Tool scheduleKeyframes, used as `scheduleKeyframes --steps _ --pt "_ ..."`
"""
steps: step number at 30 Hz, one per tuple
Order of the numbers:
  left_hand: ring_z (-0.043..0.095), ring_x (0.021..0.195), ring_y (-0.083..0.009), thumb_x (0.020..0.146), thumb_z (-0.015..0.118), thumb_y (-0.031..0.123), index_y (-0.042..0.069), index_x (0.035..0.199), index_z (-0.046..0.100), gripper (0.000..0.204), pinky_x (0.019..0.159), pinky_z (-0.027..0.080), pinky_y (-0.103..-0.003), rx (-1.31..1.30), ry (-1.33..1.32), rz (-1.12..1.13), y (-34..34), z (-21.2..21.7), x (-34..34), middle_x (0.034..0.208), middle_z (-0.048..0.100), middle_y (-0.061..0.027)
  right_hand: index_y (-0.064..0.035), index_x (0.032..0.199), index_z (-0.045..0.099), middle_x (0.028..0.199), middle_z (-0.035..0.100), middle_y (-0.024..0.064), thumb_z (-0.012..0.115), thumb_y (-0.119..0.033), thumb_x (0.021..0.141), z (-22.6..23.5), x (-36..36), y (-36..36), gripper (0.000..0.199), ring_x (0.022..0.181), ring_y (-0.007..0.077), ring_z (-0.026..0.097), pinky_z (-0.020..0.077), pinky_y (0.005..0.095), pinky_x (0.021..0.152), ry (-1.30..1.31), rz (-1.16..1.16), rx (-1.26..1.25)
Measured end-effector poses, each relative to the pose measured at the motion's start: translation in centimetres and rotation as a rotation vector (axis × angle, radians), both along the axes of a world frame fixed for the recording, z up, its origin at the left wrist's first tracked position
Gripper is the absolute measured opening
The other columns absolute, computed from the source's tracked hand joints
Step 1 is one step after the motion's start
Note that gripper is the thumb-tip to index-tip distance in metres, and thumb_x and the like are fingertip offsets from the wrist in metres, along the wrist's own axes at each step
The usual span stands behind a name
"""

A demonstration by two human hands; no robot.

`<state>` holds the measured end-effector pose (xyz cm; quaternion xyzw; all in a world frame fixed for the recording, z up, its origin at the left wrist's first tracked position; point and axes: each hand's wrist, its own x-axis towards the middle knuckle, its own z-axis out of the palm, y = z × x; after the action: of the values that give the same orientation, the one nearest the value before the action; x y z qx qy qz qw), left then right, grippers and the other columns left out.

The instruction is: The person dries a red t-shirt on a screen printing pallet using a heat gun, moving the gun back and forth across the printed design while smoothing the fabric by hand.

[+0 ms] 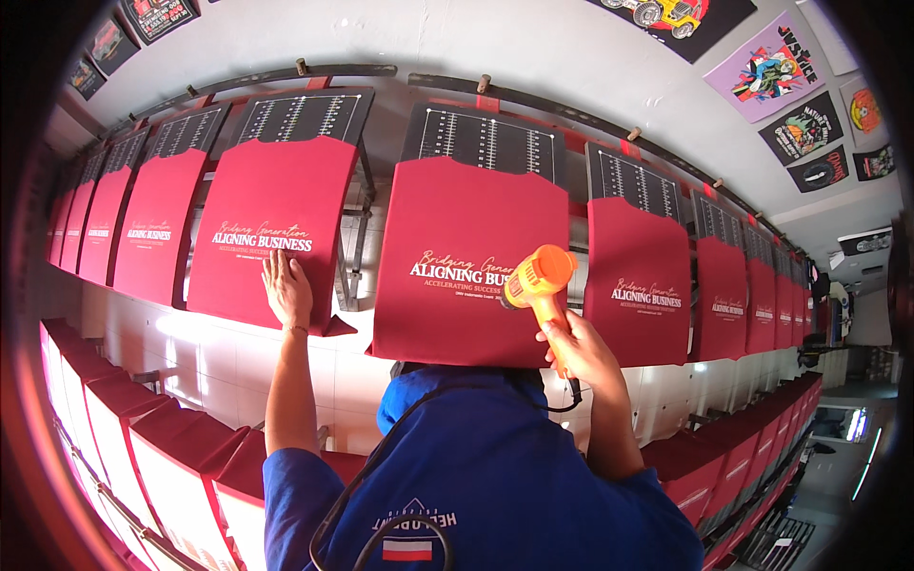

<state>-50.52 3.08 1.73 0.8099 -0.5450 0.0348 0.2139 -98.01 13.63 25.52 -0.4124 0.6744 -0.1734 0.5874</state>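
Note:
In my right hand (583, 350) is an orange heat gun (545, 278), my fingers wrapped round its handle. Its nozzle end hangs over the white printed lettering on a red T-shirt (457, 328), hiding part of the print. That shirt is stretched on a black board (487, 143) with white ruler marks. To the left, my left hand (288, 288) lies flat with fingers extended, its fingertips at the lower edge of the print on another red T-shirt (238, 186). A dark cord (381, 455) runs across my blue shirt.
More boards with printed red shirts stand in rows left and right, among them a neighbouring red shirt (638, 319). Behind me is another row of red-covered boards (181, 433). A dark rail (543, 98) runs along the far side, below a wall with printed pictures (773, 71).

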Motion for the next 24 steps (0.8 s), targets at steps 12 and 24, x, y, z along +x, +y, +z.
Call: scheduleKeyframes --steps 12,24 --pt "0.031 0.145 -0.0379 0.104 0.038 0.028 0.005 0.145 0.047 0.048 0.120 0.022 -0.047 0.084 0.049 -0.294 1.5 2.2 -3.6 0.150 0.045 -0.0171 0.0004 0.113 0.053 0.091 0.065 0.0065 0.054 -0.031 0.102 -1.7 6.3 -4.2 0.033 0.068 0.0108 0.063 0.0547 0.0278 0.059 -0.114 0.340 -0.138" --pt "0.021 0.149 -0.0379 0.106 0.033 0.044 0.003 0.151 0.036 0.061 0.120 0.014 -0.053 0.186 -0.009 0.037 6.6 -2.5 -13.7 0.160 0.027 -0.0179 -0.0024 0.107 0.053 0.073 0.060 0.0052 0.057 -0.034 0.100 -1.4 -14.4 -0.5 0.033 0.056 0.0104 0.059 0.0479 0.0256 0.047 -0.203 -0.003 -0.113"
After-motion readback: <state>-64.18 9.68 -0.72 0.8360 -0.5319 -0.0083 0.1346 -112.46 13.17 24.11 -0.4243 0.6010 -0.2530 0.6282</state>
